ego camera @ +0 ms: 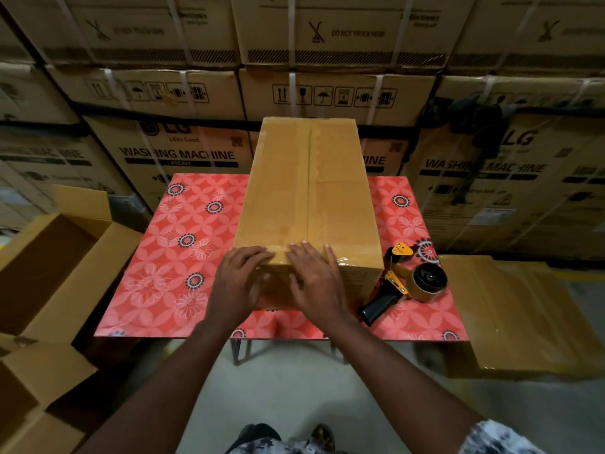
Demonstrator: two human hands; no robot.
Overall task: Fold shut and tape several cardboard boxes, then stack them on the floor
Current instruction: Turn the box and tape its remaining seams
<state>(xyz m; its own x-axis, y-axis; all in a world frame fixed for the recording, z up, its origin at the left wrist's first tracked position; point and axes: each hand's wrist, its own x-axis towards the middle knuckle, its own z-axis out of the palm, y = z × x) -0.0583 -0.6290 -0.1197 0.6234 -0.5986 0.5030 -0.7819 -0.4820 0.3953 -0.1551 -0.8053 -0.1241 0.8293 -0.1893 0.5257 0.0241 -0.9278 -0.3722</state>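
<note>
A long cardboard box [307, 191] lies closed on a table with a red flowered cover [163, 257], clear tape running along its centre seam. My left hand [237, 281] presses flat on the box's near top edge and front face. My right hand [316, 278] lies beside it, fingers straight, pressing the tape down over the same near edge. A tape dispenser [406, 281] with a black handle, yellow frame and brown roll rests on the table just right of the box.
Open empty cardboard boxes [52, 273] stand on the floor to the left. A closed, taped box [514, 316] sits on the floor to the right. Stacked washing machine cartons [327, 60] form a wall behind the table. Grey floor lies below, with my feet.
</note>
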